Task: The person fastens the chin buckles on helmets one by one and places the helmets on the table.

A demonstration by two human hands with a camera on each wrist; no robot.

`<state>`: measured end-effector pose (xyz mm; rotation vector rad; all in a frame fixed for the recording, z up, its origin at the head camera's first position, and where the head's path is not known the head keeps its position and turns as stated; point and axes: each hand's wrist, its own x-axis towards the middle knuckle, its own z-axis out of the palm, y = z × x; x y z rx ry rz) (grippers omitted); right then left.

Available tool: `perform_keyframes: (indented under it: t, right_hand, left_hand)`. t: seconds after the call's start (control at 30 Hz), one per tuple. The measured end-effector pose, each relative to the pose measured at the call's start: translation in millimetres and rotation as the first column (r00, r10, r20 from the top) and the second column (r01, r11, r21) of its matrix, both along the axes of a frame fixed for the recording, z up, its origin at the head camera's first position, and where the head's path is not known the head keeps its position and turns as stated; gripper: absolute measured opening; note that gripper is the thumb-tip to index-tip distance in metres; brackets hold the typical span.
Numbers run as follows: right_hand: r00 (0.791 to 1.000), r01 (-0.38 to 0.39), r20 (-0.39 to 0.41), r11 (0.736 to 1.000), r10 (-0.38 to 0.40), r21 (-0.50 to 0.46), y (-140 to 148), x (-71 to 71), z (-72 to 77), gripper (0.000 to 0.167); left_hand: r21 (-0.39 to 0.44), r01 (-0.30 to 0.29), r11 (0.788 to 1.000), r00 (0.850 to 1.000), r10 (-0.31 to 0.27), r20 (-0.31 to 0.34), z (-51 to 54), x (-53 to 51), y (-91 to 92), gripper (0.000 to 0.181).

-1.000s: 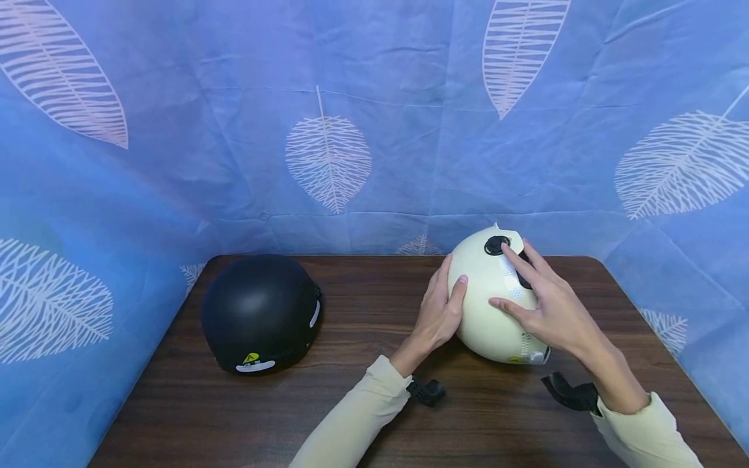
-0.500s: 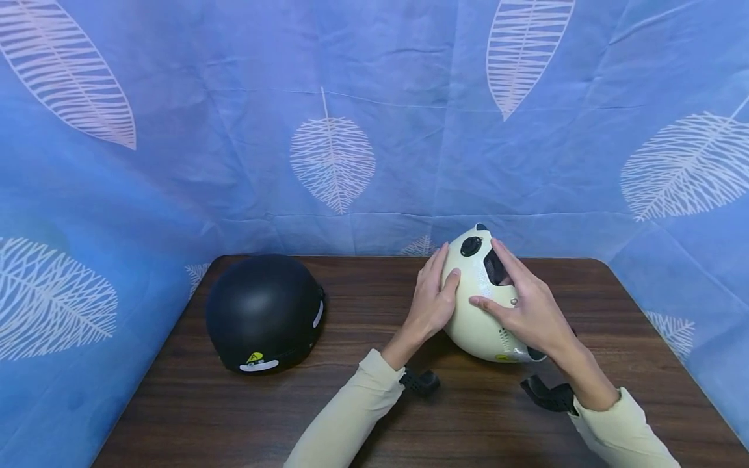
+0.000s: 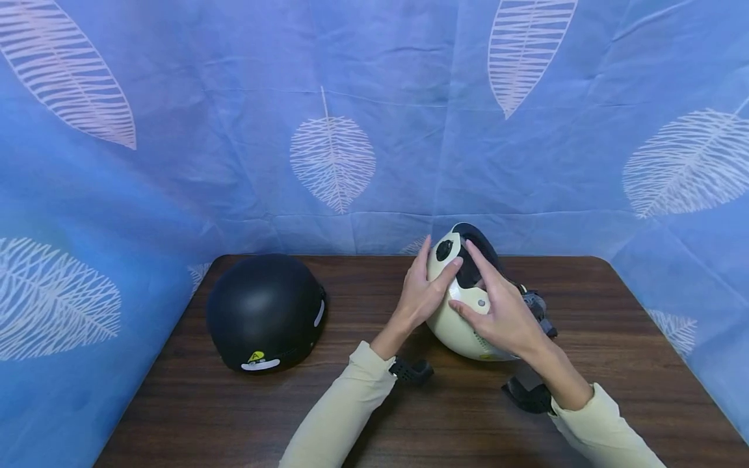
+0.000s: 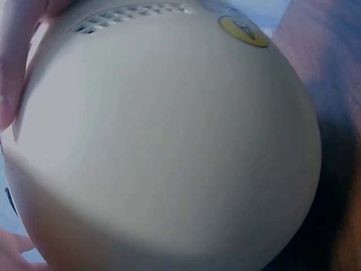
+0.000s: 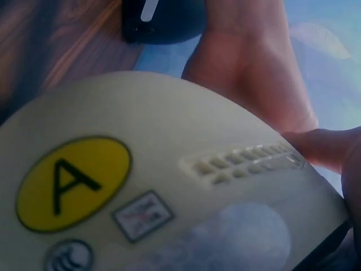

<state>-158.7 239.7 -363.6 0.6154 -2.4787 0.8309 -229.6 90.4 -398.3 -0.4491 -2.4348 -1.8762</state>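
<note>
A cream helmet (image 3: 458,333) is tilted on its side at the right of the table, its dark inner lining (image 3: 476,250) showing at the top and right. My left hand (image 3: 418,296) grips its left side, thumb across the shell near a round black vent. My right hand (image 3: 506,315) holds the rim side, fingers at the dark opening and thumb on the shell. In the left wrist view the smooth shell (image 4: 180,135) fills most of the picture. The right wrist view shows the shell (image 5: 152,107) with a yellow "A" sticker (image 5: 73,183) and a grid vent.
A black helmet (image 3: 263,312) sits dome up on the left of the brown wooden table (image 3: 374,279). Blue cloth (image 3: 398,130) with white leaf prints hangs behind the table and at its sides. A black strap (image 3: 412,370) is on my left wrist and another (image 3: 526,395) on my right.
The cream helmet has turned and shifted left, so more of its dark inside and a buckle part show. Both hands have moved left with it. The black helmet has stayed in place.
</note>
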Motion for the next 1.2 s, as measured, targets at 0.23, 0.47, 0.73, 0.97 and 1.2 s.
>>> perform_keyframes:
  t: [0.23, 0.47, 0.73, 0.97, 1.2]
  right_hand:
    - [0.998, -0.044, 0.045, 0.999, 0.045, -0.013, -4, -1.9, -2.5, 0.092]
    - [0.997, -0.081, 0.014, 0.997, 0.081, 0.001, 0, -1.3, -4.8, 0.086]
    - [0.994, -0.112, 0.005, 0.994, 0.112, -0.01, 15, -0.8, -3.8, 0.078]
    - [0.999, -0.037, -0.016, 0.994, 0.035, -0.099, 53, -0.9, 0.7, 0.072]
    - [0.997, 0.08, 0.042, 0.966, -0.071, -0.246, 93, -6.7, -12.1, 0.059]
  left_hand:
    - [0.022, -0.003, 1.0, 0.999, 0.002, 0.044, -1.3, -5.7, -6.6, 0.089]
    - [0.033, -0.032, 0.999, 0.998, 0.031, 0.052, -6.4, -8.2, -11.6, 0.082]
    - [0.076, -0.056, 0.996, 0.997, 0.052, 0.058, -13.9, -14.0, -15.0, 0.075]
    - [0.102, -0.037, 0.994, 0.997, 0.031, 0.065, -21.3, -19.1, -21.1, 0.071]
    - [0.154, -0.03, 0.988, 0.996, 0.018, 0.082, -26.1, -22.8, -27.7, 0.07]
